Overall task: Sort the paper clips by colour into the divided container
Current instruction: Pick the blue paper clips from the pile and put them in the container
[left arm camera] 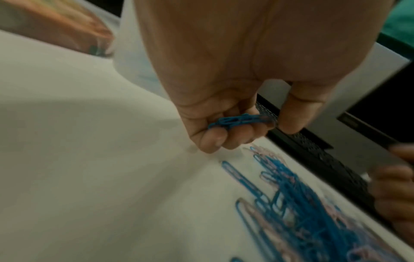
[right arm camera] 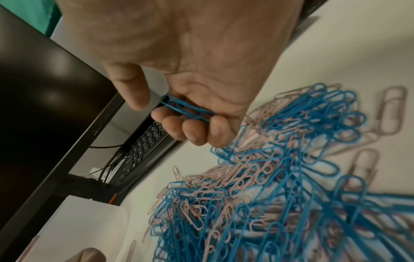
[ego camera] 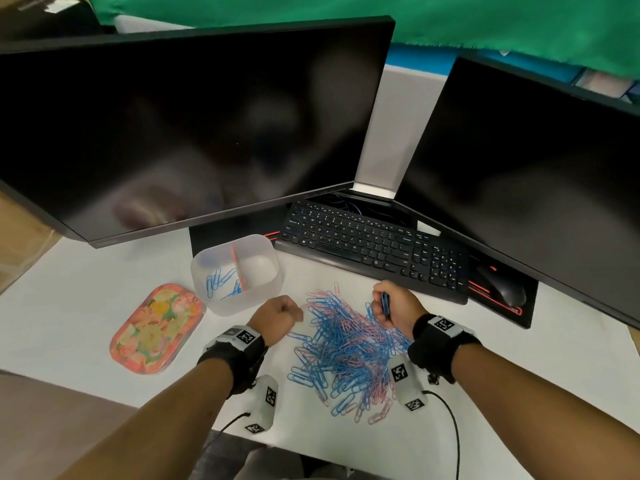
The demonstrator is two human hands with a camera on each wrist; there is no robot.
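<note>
A heap of blue and pink paper clips [ego camera: 349, 348] lies on the white desk between my hands. The clear divided container [ego camera: 239, 271] stands to the left behind it, with several blue clips [ego camera: 218, 277] in its left compartment and an orange divider [ego camera: 238, 266]. My left hand [ego camera: 282, 315] hovers at the heap's left edge, curled fingers holding a bunch of blue clips [left arm camera: 237, 120]. My right hand [ego camera: 389, 304] is over the heap's right side, gripping a bunch of blue clips [right arm camera: 186, 108] in its curled fingers [right arm camera: 190, 133].
A floral orange tray [ego camera: 156, 329] lies left of the container. A black keyboard [ego camera: 374, 251] and mouse [ego camera: 502, 287] sit behind the heap, under two dark monitors [ego camera: 194, 126]. The desk's front edge is near my forearms.
</note>
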